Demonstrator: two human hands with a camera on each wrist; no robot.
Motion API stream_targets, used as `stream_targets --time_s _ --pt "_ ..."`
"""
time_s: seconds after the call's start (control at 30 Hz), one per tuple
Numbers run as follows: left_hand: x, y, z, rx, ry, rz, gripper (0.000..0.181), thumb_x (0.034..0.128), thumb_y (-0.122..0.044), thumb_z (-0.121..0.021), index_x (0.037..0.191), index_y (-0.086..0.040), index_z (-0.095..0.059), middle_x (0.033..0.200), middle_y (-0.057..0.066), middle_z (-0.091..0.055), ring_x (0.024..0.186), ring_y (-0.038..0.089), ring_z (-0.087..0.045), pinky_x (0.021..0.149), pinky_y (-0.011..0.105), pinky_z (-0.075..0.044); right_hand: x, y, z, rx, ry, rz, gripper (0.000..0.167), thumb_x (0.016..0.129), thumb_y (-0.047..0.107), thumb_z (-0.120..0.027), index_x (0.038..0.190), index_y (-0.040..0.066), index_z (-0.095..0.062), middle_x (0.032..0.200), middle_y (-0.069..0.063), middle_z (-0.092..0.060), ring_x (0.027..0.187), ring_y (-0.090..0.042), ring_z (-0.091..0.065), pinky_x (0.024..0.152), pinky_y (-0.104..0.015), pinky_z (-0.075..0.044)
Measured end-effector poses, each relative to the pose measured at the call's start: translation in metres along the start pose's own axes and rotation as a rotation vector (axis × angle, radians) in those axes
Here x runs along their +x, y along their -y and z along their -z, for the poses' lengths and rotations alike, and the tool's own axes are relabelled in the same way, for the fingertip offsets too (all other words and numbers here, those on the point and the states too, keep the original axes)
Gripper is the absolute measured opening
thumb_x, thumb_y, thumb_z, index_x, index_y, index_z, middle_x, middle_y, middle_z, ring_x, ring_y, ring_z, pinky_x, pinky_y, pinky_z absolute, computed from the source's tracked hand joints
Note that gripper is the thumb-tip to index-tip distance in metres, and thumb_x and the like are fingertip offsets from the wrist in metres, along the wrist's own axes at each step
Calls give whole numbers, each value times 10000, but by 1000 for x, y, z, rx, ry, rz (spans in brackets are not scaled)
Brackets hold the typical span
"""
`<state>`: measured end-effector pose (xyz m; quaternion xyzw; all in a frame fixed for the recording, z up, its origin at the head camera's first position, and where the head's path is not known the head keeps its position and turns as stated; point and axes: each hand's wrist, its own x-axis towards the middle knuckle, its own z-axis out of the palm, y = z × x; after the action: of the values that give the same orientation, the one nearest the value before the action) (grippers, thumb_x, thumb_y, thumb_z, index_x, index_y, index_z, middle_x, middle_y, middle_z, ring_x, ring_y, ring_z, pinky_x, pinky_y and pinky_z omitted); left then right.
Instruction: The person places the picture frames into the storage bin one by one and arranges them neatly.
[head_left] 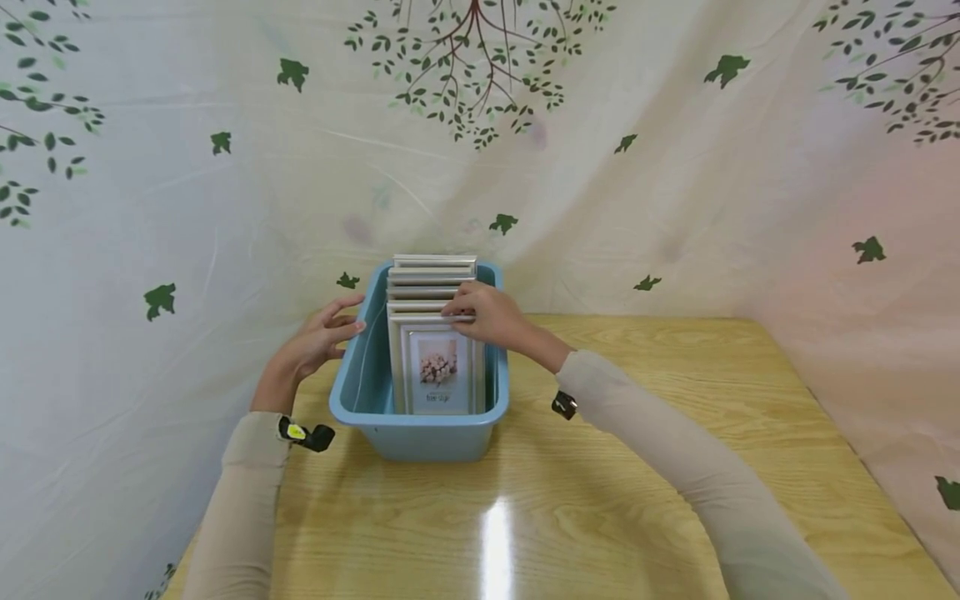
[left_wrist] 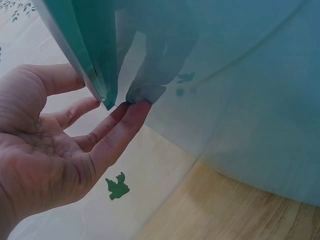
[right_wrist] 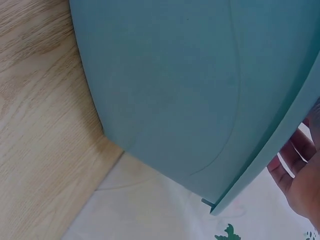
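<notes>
A light-blue plastic tub (head_left: 431, 439) stands on the table with several silver picture frames upright in it, one behind another. The front picture frame (head_left: 438, 367) faces me and shows a photo of pink flowers. My right hand (head_left: 487, 315) reaches over the tub's right side and pinches the top edge of a frame near the front. In the right wrist view, part of the right hand (right_wrist: 302, 175) shows past the rim. My left hand (head_left: 315, 337) is at the tub's left rim. In the left wrist view, its extended fingers (left_wrist: 122, 127) touch the outer wall.
The wood-grain table (head_left: 637, 467) extends to the right of the tub and toward me. Behind and beside it hangs a pale cloth (head_left: 600, 208) printed with leaves and green birds. The tub stands close to the cloth at the back.
</notes>
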<state>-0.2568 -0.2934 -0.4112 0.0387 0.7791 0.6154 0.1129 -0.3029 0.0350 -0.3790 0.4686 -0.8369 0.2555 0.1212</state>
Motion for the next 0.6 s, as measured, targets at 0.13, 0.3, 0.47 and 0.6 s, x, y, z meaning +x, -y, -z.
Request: stream_targets --time_s 0.13,0.3,0.47,0.6 --pt "1 -1 1 8 3 4 688 1050 -258 -580 1631 -195 -216 1601 229 -353 1318 304 -491 913 407 -573 0 -2 3 20 5 -18 209 902 77 -761 1109 85 -792 992 -72 -692 844 -174 -630 728 -278 -545" --pt "0 -3 2 17 5 10 694 1051 -264 -579 1633 -198 -205 1610 229 -338 1386 372 -437 953 448 -559 -2 -3 11 71 20 -56 241 906 104 -761 1146 105 -780 1048 -71 -705 853 -190 -624 721 -285 -516" --pt "-6 -5 2 19 -13 22 689 1053 -239 -576 1631 -180 -206 1609 245 -326 1430 426 -386 1052 584 -481 -13 -5 22 109 9 -93 295 902 148 -770 1191 90 -756 1068 -116 -696 889 -267 -633 720 -349 -516" --pt "-12 -5 1 65 -35 2 686 1053 -267 -576 1628 -154 -219 1607 270 -324 1454 468 -358 1107 685 -371 -30 -14 33 143 -38 -141 341 891 155 -786 1218 69 -742 1072 -131 -695 959 -299 -648 789 -433 -551"
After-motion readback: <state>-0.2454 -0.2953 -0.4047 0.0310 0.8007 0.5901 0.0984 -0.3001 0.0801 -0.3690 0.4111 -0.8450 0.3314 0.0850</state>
